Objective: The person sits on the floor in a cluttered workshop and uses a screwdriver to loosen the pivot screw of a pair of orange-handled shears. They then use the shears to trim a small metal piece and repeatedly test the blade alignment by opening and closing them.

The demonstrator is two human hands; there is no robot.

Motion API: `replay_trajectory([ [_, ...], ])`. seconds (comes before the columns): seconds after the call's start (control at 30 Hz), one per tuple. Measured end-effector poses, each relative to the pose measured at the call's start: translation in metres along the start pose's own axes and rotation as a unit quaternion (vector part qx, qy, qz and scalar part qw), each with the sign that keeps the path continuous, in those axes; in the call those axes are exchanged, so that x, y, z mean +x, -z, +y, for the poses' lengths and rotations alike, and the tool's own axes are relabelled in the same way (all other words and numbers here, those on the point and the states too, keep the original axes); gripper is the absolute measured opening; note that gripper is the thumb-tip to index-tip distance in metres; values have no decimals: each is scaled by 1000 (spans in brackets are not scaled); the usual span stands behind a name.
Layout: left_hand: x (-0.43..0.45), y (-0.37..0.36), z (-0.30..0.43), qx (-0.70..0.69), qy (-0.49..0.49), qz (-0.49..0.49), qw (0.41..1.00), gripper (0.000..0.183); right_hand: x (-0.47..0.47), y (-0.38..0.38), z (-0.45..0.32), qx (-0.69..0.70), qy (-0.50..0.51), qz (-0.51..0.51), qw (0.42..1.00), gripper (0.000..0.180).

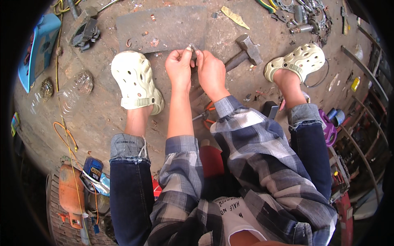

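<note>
My left hand (181,68) and my right hand (212,72) meet in front of me, above the near edge of a flat metal plate (172,24). Between the fingertips of both hands is a small, thin metal piece (194,47); my fingers cover most of it, so its exact kind is unclear. To the right lies a hammer (250,49) with a heavy steel head, its handle running down behind my right hand. Small copper-coloured scraps (153,17) are scattered on the plate. Below my wrists, partly hidden by my sleeve, is a tool with orange handles (210,113).
Metal engine parts (303,18) are heaped at the upper right. A blue plastic container (41,49), dark metal scraps (86,33) and a clear plastic bottle (74,92) lie left. An orange power tool (70,196) is lower left. Metal bars (364,66) line the right side.
</note>
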State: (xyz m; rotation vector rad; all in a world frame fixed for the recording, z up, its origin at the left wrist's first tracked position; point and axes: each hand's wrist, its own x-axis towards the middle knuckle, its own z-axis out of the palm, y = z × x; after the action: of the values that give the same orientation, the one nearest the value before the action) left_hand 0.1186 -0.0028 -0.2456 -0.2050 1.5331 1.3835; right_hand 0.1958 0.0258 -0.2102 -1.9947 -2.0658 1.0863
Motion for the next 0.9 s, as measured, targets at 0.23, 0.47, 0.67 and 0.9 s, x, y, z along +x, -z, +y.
replay_trajectory([
  [0.23, 3, 6, 4, -4, 7, -25, 1000, 11, 1, 0, 12, 13, 31, -4, 999, 36],
  [0.47, 6, 10, 7, -20, 32, -53, 998, 11, 10, 10, 18, -31, 71, -29, 997, 34],
  [0.67, 6, 10, 13, -11, 47, -57, 997, 11, 19, 16, 23, 1, 90, -69, 994, 33],
  [0.9, 6, 11, 13, 5, 55, -65, 996, 12, 29, 27, 20, -26, 102, -119, 987, 35],
])
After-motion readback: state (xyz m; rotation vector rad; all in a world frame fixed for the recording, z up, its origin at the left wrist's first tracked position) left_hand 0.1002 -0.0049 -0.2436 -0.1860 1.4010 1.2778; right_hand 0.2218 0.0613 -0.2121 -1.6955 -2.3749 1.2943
